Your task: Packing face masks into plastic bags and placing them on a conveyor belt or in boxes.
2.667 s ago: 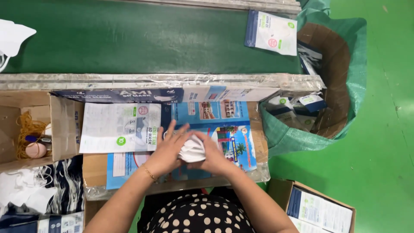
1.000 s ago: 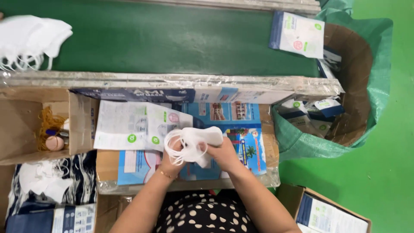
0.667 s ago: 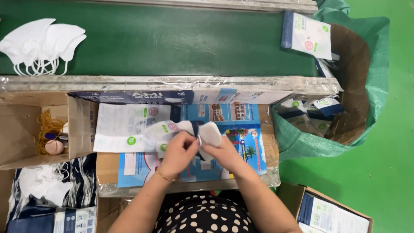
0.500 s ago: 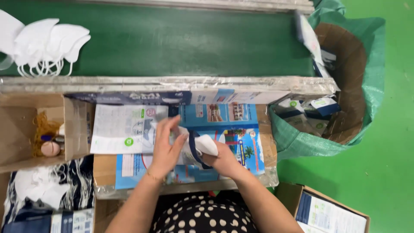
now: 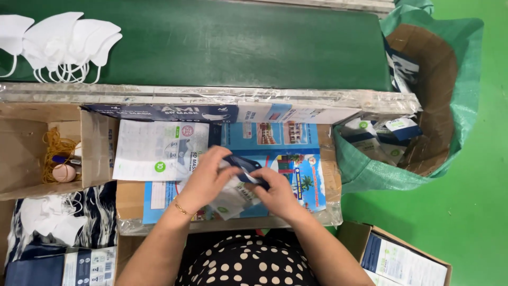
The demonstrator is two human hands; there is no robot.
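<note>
Both the left hand [image 5: 203, 180] and the right hand [image 5: 275, 193] pinch a printed mask pouch [image 5: 235, 188] over the tabletop [image 5: 317, 159]; holding its mouth wide would probably help the folded mask slide in flat.

My hands [image 5: 238, 185] have little room: an open cardboard box [image 5: 32, 153] hems the left, a green sack [image 5: 455, 106] the right. Ahead, the green belt [image 5: 238, 47] lies open beyond its taped rail [image 5: 211, 95], white masks [image 5: 69, 45] crowding its left end.

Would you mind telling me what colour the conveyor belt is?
The belt is dark green, seen in the head view, with white masks lying at its left end.
</note>
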